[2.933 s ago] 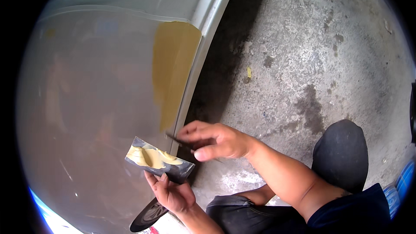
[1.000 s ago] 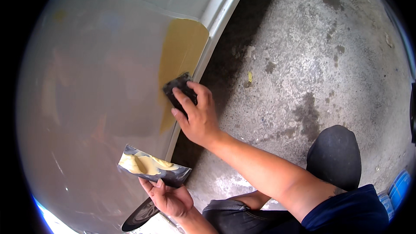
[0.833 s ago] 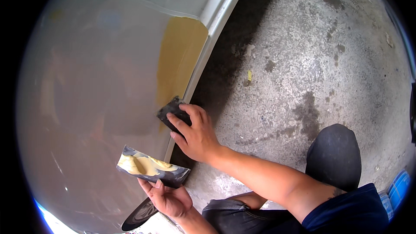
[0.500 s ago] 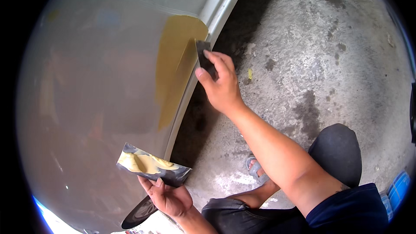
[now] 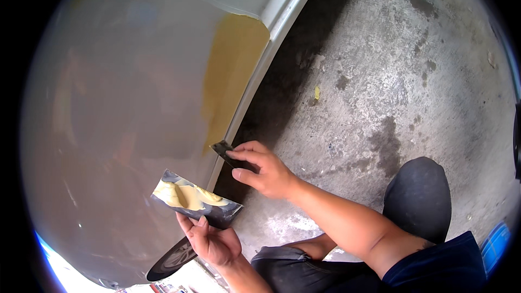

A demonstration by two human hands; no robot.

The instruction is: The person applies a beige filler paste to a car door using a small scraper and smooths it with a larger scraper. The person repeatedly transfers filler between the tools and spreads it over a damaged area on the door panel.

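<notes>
A thin dark spreader (image 5: 223,150) is pinched in my right hand (image 5: 268,171). Its edge lies at the lower end of a mustard-yellow filler patch (image 5: 234,54) on the grey car panel (image 5: 135,92), near the sill; whether it touches the panel I cannot tell. Lower down, my left hand (image 5: 210,241) supports a flat dark mixing plate (image 5: 222,216) from beneath, fingers and thumb gripping its near edge. On top of the plate sits a mound of pale yellow body filler (image 5: 184,194), with a ridge along one side.
A pale sill (image 5: 282,13) runs along the panel's right edge, with dark shadow beneath. Rough, stained concrete floor (image 5: 358,76) spreads to the right. A car wheel (image 5: 172,259) shows at the bottom, and a blue object (image 5: 495,247) stands at the lower right. My bent knee (image 5: 419,195) is close by.
My right hand and the spreader have moved down along the patch's sill side, from its upper part to its lower end. The left hand with its plate has hardly moved.
</notes>
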